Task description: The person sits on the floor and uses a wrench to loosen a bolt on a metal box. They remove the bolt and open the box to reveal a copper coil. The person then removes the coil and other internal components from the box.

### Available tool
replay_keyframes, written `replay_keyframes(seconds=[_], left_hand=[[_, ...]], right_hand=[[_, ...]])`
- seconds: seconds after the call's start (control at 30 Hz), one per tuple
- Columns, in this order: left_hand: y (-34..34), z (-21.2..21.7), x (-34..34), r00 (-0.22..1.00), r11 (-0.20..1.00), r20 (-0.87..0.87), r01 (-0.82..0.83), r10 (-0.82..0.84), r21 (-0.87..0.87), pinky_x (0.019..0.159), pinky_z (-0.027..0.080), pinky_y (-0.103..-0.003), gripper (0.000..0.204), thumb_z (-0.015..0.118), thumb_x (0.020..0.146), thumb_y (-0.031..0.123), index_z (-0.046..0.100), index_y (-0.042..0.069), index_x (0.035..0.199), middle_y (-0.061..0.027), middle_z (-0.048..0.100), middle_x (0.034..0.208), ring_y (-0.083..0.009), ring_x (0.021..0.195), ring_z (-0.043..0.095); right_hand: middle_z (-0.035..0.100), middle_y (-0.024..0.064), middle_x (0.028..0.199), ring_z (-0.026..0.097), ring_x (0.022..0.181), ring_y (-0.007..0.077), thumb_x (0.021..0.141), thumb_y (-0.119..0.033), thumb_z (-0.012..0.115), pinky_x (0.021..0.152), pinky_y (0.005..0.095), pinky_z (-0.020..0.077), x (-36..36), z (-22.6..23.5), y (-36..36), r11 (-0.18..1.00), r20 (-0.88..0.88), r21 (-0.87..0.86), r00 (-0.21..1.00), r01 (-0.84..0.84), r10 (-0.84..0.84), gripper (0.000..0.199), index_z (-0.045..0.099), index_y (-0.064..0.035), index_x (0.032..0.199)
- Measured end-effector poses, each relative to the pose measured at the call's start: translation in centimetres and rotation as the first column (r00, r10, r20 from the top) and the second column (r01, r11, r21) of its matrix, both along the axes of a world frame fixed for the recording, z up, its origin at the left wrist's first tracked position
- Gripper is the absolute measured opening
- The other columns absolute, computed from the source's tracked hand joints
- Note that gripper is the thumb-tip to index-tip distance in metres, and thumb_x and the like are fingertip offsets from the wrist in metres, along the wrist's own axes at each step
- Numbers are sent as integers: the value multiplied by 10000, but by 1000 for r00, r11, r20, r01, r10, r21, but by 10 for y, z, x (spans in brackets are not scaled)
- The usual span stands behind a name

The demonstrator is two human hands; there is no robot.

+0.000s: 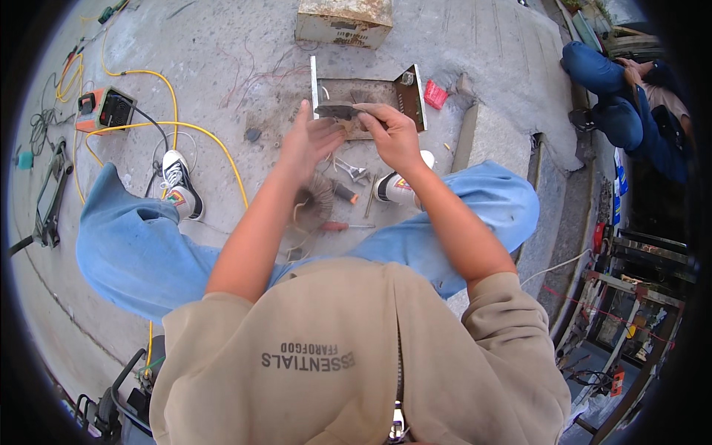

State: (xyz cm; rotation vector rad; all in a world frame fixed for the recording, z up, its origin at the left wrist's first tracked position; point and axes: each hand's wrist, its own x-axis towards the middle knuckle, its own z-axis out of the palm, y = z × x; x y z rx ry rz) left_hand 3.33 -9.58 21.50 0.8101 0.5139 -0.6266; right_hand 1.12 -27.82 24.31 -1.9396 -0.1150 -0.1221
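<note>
My right hand (394,135) pinches a flat dark piece (335,112) between thumb and fingers; its exact kind does not show. Beside it, my left hand (310,142) is slightly blurred, fingers stretched out just under the piece. Beyond both hands lies an open metal casing (412,93) with upright side walls, partly hidden by them. Between my feet, a blurred coil of wire (317,199) rests near an orange-tipped tool (345,194). A red-handled screwdriver (335,226) and a silver metal tool (351,170) lie close by.
A rusty metal box (345,24) stands at the far side. To the left, an orange and black machine (107,110) sits by a yellow hose (211,137) crossing the ground. A red packet (436,95) lies right of the casing. Another person (630,111) sits at the far right.
</note>
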Motion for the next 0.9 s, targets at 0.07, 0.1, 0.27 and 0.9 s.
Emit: replay_keyframes(seconds=[0.07, 0.1, 0.27, 0.9], left_hand=[[1, 8, 2, 998, 998, 58, 10, -6, -57, 915, 541, -387, 527, 500, 977, 416, 530, -78, 1159, -213, 599, 1145, -297, 1045, 621], [0, 6, 2, 996, 998, 79, -32, 37, -58, 911, 543, -388, 491, 501, 982, 386, 535, -72, 1156, -203, 603, 1137, -285, 1035, 623], [-6, -3, 2, 976, 980, 115, -173, 183, -95, 888, 547, -387, 352, 509, 995, 269, 551, -48, 1143, -154, 623, 1089, -243, 988, 633], [-20, 3, -15, 975, 984, 164, 129, -149, 123, 793, 568, -332, 391, 588, 949, 341, 603, -23, 1091, -119, 672, 1021, -204, 888, 675]], right_hand=[[668, 74, 1013, 635, 882, 145, 862, -35, 617, 767, 280, 512, 1, 3, -2, 992, 87, -98, 992, -78, 87, 220, 674, -18, 1074], [660, 82, 1071, 633, 918, 153, 861, -22, 606, 788, 285, 518, 2, 1, -3, 986, 102, -123, 987, -110, 123, 236, 671, -7, 1087], [629, 99, 1134, 621, 1020, 169, 860, -47, 591, 807, 321, 541, 8, -15, -4, 956, -141, 286, 989, 71, -32, 296, 607, 10, 1150], [655, 153, 725, 606, 684, 204, 950, -524, 481, 691, 354, 476, 3, -70, -7, 954, -423, -36, 860, 299, -285, 626, 675, 62, 846]])
